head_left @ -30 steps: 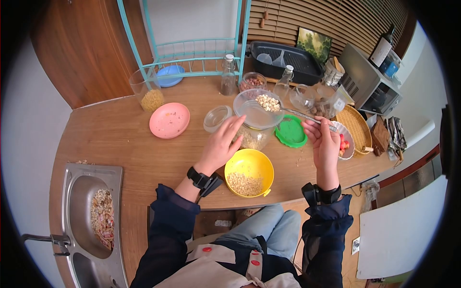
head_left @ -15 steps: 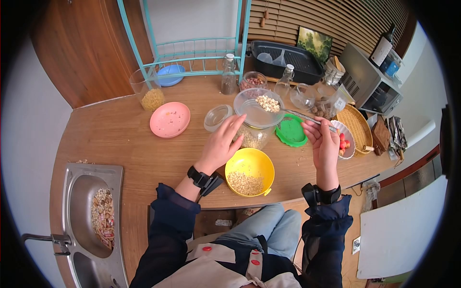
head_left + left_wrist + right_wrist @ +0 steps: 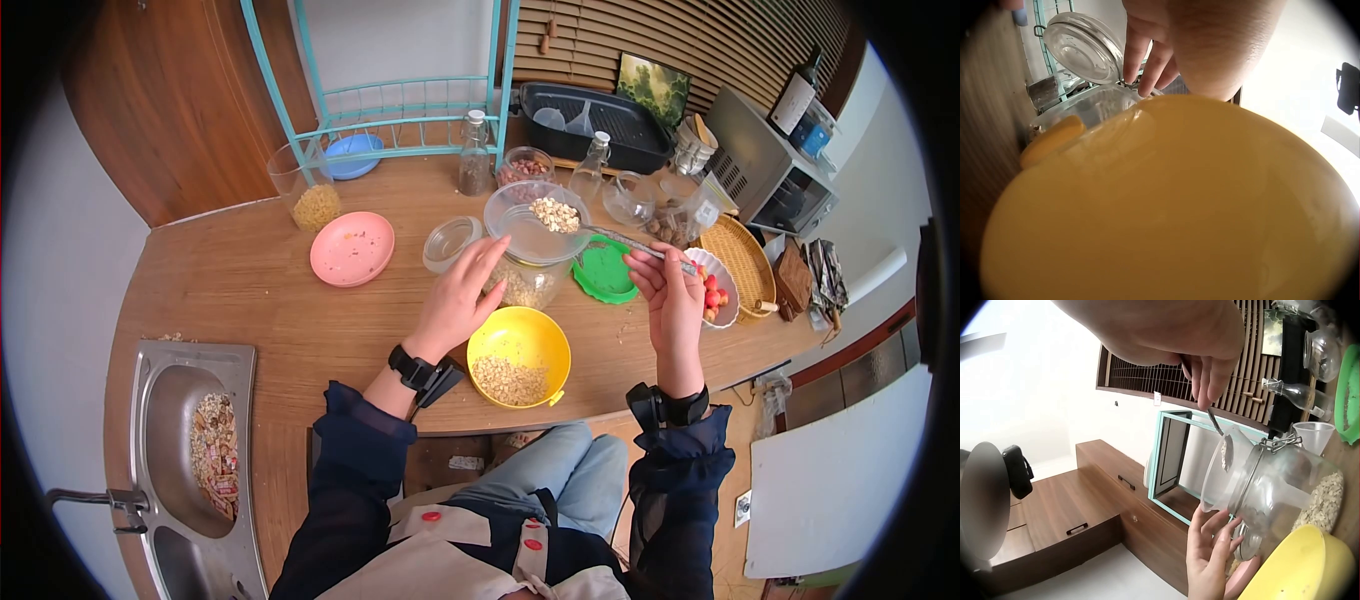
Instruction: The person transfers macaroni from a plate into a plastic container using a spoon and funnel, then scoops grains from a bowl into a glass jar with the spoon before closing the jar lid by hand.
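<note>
My right hand [image 3: 675, 300] pinches the handle of a metal spoon [image 3: 632, 242] between thumb and fingers. Oat flakes [image 3: 555, 214] heap its bowl end, held over a wide translucent funnel [image 3: 510, 214]. That funnel sits in the mouth of a clear glass jar [image 3: 530, 290], with more flakes at the bottom. At the funnel's near left rim are the fingertips of my left hand [image 3: 455, 305], fingers extended and thumb apart. The jar's hinged glass lid [image 3: 1075, 47] hangs open at its left side. Closest to me, a yellow bowl [image 3: 535, 340] contains loose oat flakes.
Right of the jar lies a green lid [image 3: 608, 272], then a white fluted bowl [image 3: 731, 300] with red-and-yellow fruit. A pink plate [image 3: 340, 255] is on the left. Behind stand stoppered bottles [image 3: 474, 160] and a turquoise rack [image 3: 410, 150]. The sink [image 3: 160, 400] is at lower left.
</note>
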{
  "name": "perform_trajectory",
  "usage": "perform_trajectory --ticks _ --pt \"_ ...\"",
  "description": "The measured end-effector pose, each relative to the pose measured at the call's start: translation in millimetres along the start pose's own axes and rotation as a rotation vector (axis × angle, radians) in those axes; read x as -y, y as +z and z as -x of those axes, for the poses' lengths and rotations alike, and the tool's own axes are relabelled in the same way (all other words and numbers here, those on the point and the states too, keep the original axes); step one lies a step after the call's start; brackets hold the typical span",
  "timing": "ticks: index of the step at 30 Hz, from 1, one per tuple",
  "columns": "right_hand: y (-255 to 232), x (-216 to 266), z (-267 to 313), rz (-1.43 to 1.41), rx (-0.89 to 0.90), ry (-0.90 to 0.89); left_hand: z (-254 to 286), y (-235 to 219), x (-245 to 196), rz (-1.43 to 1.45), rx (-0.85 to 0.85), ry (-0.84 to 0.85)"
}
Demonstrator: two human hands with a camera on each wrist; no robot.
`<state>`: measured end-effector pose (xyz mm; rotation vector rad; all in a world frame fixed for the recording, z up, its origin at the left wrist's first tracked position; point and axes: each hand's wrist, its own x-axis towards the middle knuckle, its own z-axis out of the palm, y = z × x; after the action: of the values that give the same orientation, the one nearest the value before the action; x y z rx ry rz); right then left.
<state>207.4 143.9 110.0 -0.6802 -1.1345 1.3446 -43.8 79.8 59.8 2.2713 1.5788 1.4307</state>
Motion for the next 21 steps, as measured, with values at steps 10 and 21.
perform_trajectory --ticks 10,21 --pt "0.1 -2.0 3.4 0.035 0.005 -0.017 0.4 0.7 1.0 -0.004 0.008 -0.006" --pt "-1.4 -0.9 5.7 0.085 -0.014 -0.004 1.4 2.0 2.4 -0.013 0.007 -0.011"
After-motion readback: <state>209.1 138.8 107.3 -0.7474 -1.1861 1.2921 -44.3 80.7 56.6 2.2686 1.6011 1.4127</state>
